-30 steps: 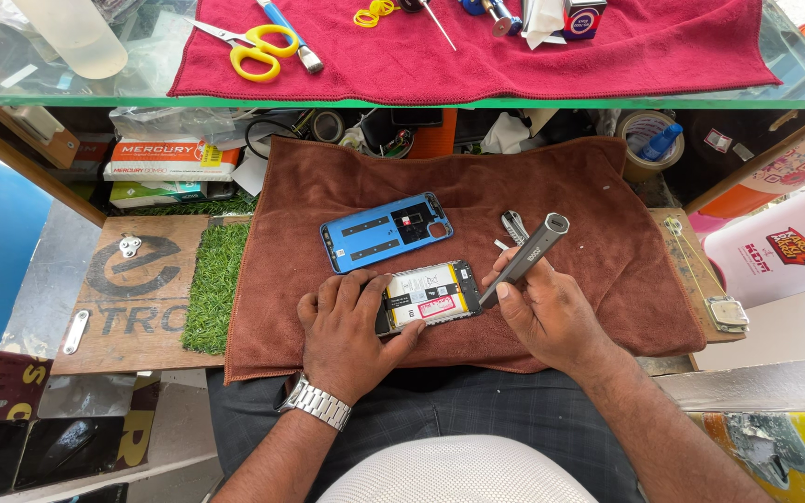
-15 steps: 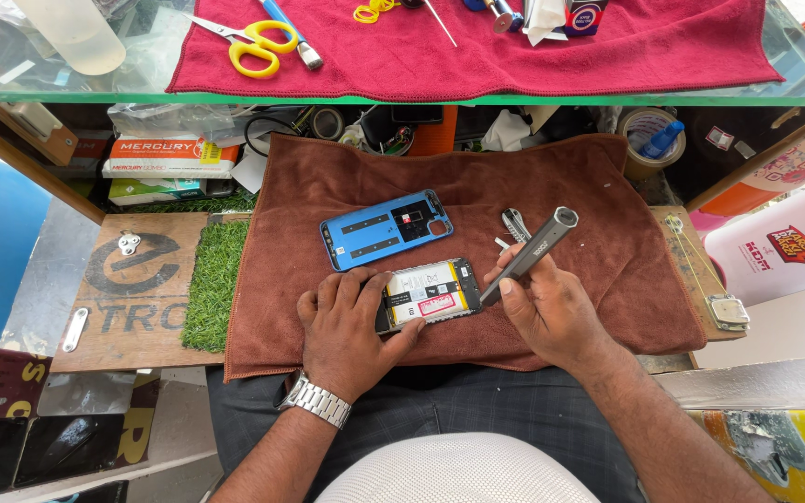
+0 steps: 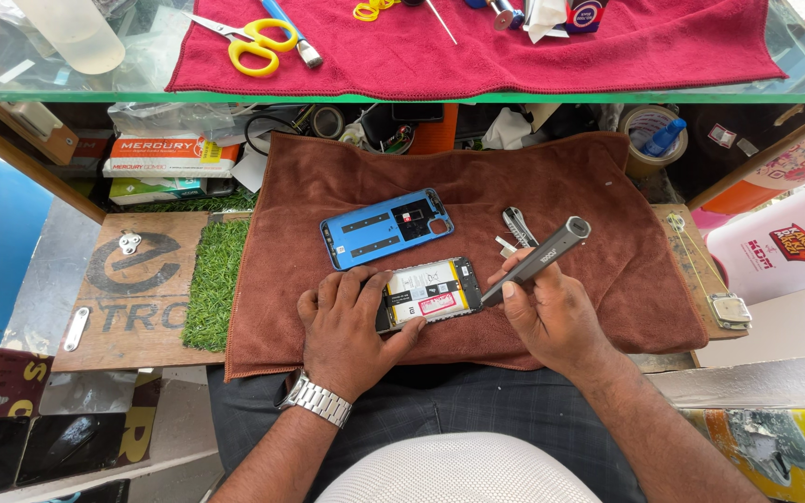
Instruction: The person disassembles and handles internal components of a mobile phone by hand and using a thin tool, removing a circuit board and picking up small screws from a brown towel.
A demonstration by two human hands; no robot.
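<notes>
From the head view, the left hand (image 3: pixel 351 326) lies flat, fingers spread, pinning the opened phone (image 3: pixel 429 293) on the brown towel (image 3: pixel 570 186). The right hand (image 3: pixel 552 312) is closed around a grey electric screwdriver (image 3: pixel 538 259), tip at the phone's right edge. The bare phone looks light, stiff and fragile, so it is best held by its frame edges; its blue back cover (image 3: pixel 386 228) lies just beyond.

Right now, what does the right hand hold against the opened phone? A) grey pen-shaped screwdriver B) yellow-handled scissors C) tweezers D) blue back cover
A: the right hand grips a grey pen-shaped screwdriver with its tip at the right edge of the opened phone, which the left hand steadies on the brown towel; the blue back cover lies apart, above the phone.
</notes>
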